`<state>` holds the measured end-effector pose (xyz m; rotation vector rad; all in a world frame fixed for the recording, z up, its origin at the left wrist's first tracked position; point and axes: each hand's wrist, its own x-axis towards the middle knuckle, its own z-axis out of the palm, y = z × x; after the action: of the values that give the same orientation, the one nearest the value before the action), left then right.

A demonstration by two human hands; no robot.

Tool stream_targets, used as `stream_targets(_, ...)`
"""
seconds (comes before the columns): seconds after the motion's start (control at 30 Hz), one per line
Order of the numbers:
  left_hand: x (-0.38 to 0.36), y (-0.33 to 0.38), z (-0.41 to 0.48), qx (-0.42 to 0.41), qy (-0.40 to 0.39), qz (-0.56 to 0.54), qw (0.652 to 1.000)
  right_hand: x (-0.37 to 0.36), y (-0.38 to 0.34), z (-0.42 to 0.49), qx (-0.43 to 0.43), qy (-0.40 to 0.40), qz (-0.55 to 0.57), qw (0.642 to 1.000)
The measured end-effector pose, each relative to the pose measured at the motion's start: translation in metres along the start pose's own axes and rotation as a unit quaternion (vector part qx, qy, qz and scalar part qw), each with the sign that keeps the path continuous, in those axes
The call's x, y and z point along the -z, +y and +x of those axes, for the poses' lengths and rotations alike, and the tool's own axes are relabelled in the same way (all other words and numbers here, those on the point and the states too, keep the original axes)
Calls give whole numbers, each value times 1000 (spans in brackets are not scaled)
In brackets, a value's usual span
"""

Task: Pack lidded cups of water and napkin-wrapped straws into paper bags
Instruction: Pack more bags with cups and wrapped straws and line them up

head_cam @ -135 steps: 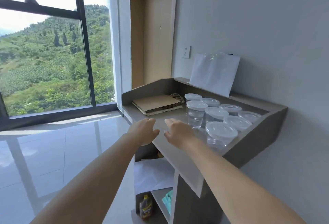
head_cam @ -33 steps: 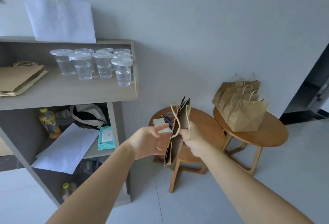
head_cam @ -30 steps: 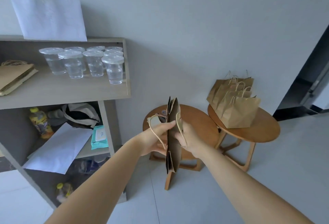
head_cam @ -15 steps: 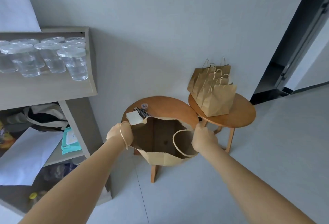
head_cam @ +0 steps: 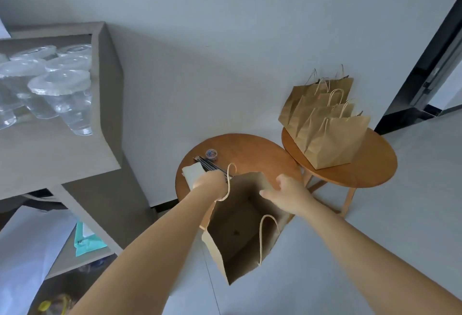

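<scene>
Above the round wooden desk (head_cam: 250,152), left grip (head_cam: 211,182) and right grip (head_cam: 287,196) pinch the rim of a brown paper bag (head_cam: 240,229) (probably light, crumple-prone).

Upper left: lidded cups (head_cam: 60,89) on shelf (head_cam: 50,154). Centre: straws (head_cam: 211,164) and napkins (head_cam: 192,173) on near table (head_cam: 250,154), just behind bag (head_cam: 237,227) at lower centre. Right: standing bags (head_cam: 327,127) on second table (head_cam: 370,164), just beside the first.

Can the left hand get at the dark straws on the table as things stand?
Probably yes. The straws lie on the round table just beyond the left hand, nothing between. But a handle of the paper bag loops over that hand, so the bag would come along.
</scene>
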<state>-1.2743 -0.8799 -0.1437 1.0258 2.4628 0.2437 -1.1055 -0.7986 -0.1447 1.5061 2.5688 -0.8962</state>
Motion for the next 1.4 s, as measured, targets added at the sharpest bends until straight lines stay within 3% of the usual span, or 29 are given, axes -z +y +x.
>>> stream_targets(0.13, 0, 8, 59, -7, -13, 16, 1000, -14, 6, 56, -10, 13, -138, 990)
stream_targets(0.33, 3, 10, 106, 36, -9, 39, 999, -19, 11, 107, -30, 1, -170, 985)
stream_targets(0.53, 0, 7, 137, 57, 11, -76, 995, -15, 16, 146, -6, -23, -176, 984)
stream_targets(0.67, 3, 11, 135, 58, 67, -111, 990, -10, 17, 159, 31, -16, -197, 980)
stream_targets(0.8, 7, 17, 121, 65, 107, -133, 983, 17, -12, 154, 148, 54, -225, 962)
stream_targets(1.03, 60, 8, 49, 34, 212, -129, 968, 27, -92, 132, 412, 122, -183, 884)
stream_targets(1.27, 138, -49, -66, 73, 438, -152, 883, 20, -195, 73, 593, 173, -135, 775)
stream_targets(1.4, 161, -86, -97, 142, 475, -196, 846, 13, -248, 37, 650, 176, -90, 734)
